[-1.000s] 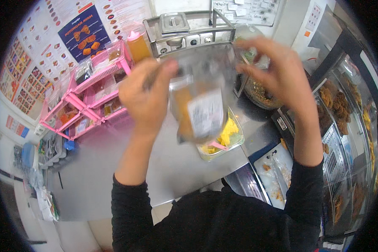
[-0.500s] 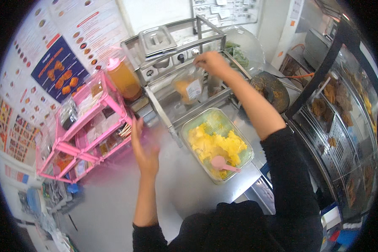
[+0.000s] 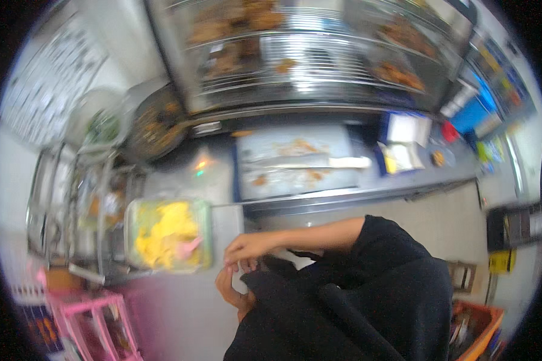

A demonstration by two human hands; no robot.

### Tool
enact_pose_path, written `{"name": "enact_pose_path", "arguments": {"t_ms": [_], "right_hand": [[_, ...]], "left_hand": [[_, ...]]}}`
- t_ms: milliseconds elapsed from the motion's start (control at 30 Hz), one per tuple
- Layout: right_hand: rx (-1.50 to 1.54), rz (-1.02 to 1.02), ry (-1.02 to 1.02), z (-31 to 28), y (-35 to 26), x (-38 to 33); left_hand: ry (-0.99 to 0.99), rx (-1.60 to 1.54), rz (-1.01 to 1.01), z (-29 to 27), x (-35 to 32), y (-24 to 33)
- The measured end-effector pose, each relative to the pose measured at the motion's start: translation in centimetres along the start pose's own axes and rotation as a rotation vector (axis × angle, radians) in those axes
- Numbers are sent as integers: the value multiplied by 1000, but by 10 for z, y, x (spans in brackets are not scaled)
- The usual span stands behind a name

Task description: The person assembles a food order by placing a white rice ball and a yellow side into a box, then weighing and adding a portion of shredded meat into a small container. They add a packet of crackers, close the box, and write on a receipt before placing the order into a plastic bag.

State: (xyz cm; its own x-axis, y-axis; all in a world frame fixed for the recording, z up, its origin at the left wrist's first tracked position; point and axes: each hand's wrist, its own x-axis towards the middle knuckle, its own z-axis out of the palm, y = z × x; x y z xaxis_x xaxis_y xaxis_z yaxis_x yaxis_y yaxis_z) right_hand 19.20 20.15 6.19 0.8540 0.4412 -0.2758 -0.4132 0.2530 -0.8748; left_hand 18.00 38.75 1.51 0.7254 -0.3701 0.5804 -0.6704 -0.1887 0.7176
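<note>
My right hand (image 3: pixel 250 248) and my left hand (image 3: pixel 231 290) meet at the counter edge, close to my body. Their bent fingertips touch, and motion blurs them; whether something small lies between them cannot be made out. Left of them stands a rectangular clear tray (image 3: pixel 207 237) with a greenish liner. It holds soft yellow food (image 3: pixel 165 231), with a pink scoop (image 3: pixel 188 248) lying on it. Beyond the tray, a plastic bag of orange stuff (image 3: pixel 110 203) rests in the metal rack (image 3: pixel 72 219).
A white-handled knife (image 3: pixel 349 162) lies on a stained cutting board (image 3: pixel 265 185). Behind are a glass food display (image 3: pixel 319 90) and a dark pan of browned food (image 3: pixel 158 129). A pink shelf organizer (image 3: pixel 93 307) stands lower left; an orange crate (image 3: pixel 485 328) sits lower right.
My view has swung to the right. My right hand has come away from the bag at the rack, and my left hand from beside the pink organizer; the two now touch near my body.
</note>
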Motion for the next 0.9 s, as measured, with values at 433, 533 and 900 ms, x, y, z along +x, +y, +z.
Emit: {"name": "enact_pose_path", "arguments": {"t_ms": [433, 533, 900], "right_hand": [[139, -393, 930, -84, 177, -490], [-604, 115, 1838, -142, 164, -635], [-1121, 779, 1231, -264, 143, -757]], "left_hand": [[-1394, 544, -406, 241, -194, 36], [-1596, 260, -549, 275, -191, 67], [-1396, -688, -579, 466, -82, 305]]}}
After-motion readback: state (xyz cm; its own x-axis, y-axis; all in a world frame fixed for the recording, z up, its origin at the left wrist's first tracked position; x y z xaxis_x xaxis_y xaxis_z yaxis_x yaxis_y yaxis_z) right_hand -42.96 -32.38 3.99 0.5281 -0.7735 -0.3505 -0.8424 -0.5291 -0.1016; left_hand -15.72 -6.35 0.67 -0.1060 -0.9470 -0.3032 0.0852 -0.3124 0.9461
